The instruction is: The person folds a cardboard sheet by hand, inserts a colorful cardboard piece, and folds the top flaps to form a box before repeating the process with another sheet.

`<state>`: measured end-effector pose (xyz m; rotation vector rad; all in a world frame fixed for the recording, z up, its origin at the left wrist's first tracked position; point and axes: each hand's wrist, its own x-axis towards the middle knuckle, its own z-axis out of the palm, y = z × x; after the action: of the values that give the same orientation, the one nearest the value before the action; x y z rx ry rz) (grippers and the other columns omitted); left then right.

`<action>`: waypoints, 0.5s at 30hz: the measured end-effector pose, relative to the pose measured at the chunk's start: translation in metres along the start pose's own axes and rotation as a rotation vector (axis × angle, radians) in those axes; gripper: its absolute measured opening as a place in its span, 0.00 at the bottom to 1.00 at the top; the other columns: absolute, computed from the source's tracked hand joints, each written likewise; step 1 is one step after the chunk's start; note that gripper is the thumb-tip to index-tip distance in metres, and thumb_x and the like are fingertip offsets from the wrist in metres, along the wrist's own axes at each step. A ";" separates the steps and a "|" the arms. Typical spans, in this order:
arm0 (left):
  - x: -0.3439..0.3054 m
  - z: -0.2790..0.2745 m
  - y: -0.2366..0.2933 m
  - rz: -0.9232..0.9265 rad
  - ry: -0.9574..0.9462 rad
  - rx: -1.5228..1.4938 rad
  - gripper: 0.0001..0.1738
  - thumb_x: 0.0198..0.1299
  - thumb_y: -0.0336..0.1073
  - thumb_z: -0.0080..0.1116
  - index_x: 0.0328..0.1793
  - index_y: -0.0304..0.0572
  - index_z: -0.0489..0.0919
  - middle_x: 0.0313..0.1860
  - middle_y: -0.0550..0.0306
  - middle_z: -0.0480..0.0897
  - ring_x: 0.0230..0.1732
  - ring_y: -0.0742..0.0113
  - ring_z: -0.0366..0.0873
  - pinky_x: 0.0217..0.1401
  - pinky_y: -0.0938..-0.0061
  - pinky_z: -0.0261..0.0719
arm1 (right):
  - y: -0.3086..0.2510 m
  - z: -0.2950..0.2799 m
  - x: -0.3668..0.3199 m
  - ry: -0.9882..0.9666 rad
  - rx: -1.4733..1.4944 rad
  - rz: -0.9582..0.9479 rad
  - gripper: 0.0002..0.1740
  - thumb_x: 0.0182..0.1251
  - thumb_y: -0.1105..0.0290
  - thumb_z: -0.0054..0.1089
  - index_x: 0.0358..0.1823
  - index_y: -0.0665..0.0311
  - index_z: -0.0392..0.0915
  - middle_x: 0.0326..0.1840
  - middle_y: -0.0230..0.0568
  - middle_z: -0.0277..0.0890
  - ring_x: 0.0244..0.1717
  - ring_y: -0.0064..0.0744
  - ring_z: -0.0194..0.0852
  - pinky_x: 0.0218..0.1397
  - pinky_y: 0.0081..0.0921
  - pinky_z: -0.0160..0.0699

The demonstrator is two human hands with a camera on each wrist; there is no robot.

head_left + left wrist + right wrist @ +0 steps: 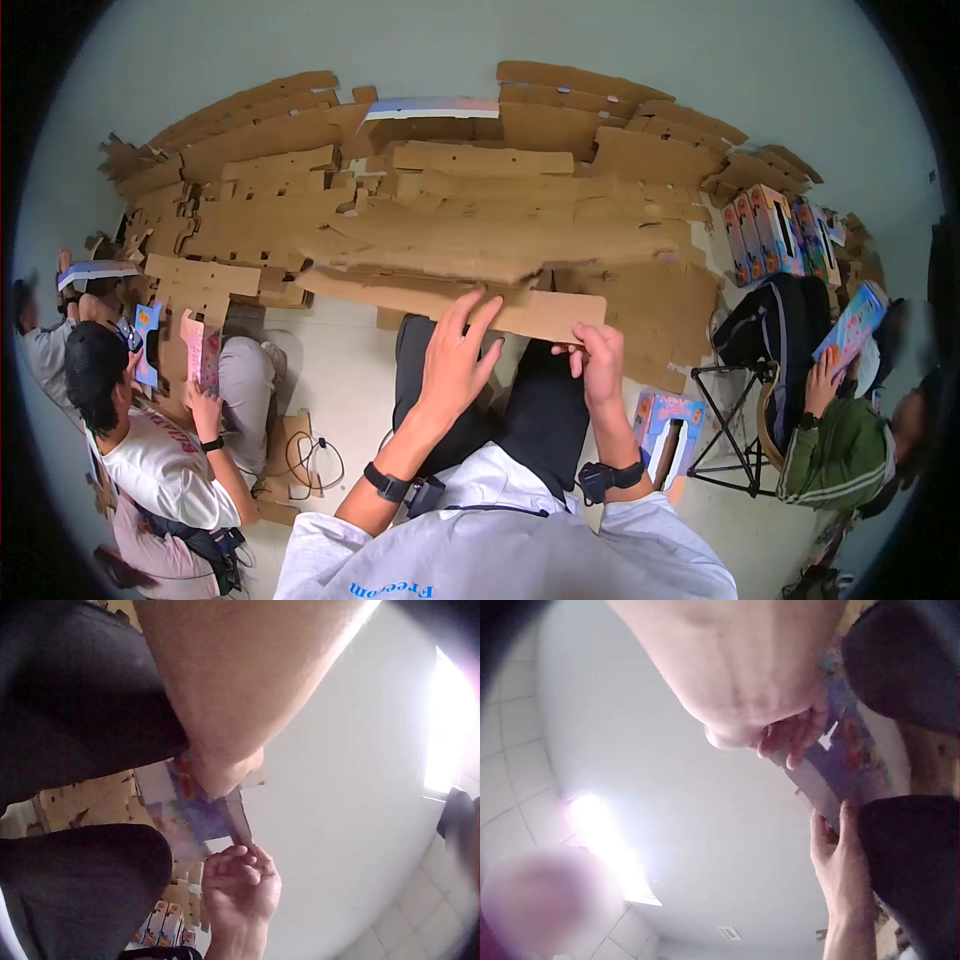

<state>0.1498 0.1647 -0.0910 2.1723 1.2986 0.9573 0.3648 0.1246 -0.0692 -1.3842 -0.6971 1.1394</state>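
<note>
A partly folded cardboard box (560,312) spans my lap, its plain brown side up in the head view. Its underside carries a blue and purple print (844,761), seen in the right wrist view. My left hand (452,365) holds the near edge around its middle, the fingers reaching over the brown face. At the right end, my right hand (600,362) pinches the near corner between thumb and curled fingers. The left wrist view shows my right hand (241,889) at the edge of the print, with my left hand (225,772) opposite.
Flattened brown cardboard (470,215) covers the floor ahead. Printed boxes (765,235) stand at the right, and another box (668,435) is beside my right forearm. A folding stool (735,430) and a black backpack (775,320) are right. People handle printed cardboard on both sides. A cable (315,465) lies left.
</note>
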 end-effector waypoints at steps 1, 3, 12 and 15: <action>-0.001 0.004 -0.005 0.007 -0.089 0.064 0.33 0.58 0.31 0.74 0.72 0.45 0.79 0.70 0.46 0.78 0.72 0.43 0.76 0.74 0.53 0.77 | 0.009 -0.001 -0.001 0.015 0.002 0.012 0.19 0.76 0.62 0.55 0.31 0.70 0.82 0.21 0.38 0.78 0.20 0.25 0.77 0.23 0.20 0.68; 0.000 0.007 -0.006 0.092 -0.092 0.124 0.30 0.58 0.31 0.73 0.68 0.44 0.81 0.66 0.48 0.81 0.71 0.45 0.77 0.71 0.54 0.78 | 0.026 -0.013 -0.009 0.040 0.026 0.063 0.19 0.77 0.62 0.54 0.28 0.67 0.79 0.20 0.35 0.74 0.22 0.27 0.80 0.29 0.22 0.73; -0.005 0.001 0.004 0.160 -0.191 0.037 0.16 0.60 0.33 0.65 0.54 0.41 0.85 0.55 0.48 0.86 0.61 0.47 0.83 0.60 0.54 0.84 | 0.083 -0.030 -0.052 -0.056 0.109 0.231 0.25 0.83 0.60 0.49 0.23 0.60 0.73 0.14 0.33 0.67 0.26 0.33 0.81 0.42 0.30 0.80; 0.011 0.000 0.005 0.082 -0.204 0.081 0.10 0.62 0.34 0.63 0.48 0.41 0.83 0.44 0.46 0.86 0.49 0.43 0.85 0.52 0.52 0.85 | 0.086 -0.030 -0.051 -0.048 0.117 0.260 0.25 0.84 0.59 0.48 0.22 0.58 0.71 0.13 0.33 0.67 0.28 0.33 0.82 0.44 0.30 0.80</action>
<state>0.1563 0.1721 -0.0841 2.3316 1.1784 0.7018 0.3565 0.0520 -0.1439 -1.3783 -0.4844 1.3994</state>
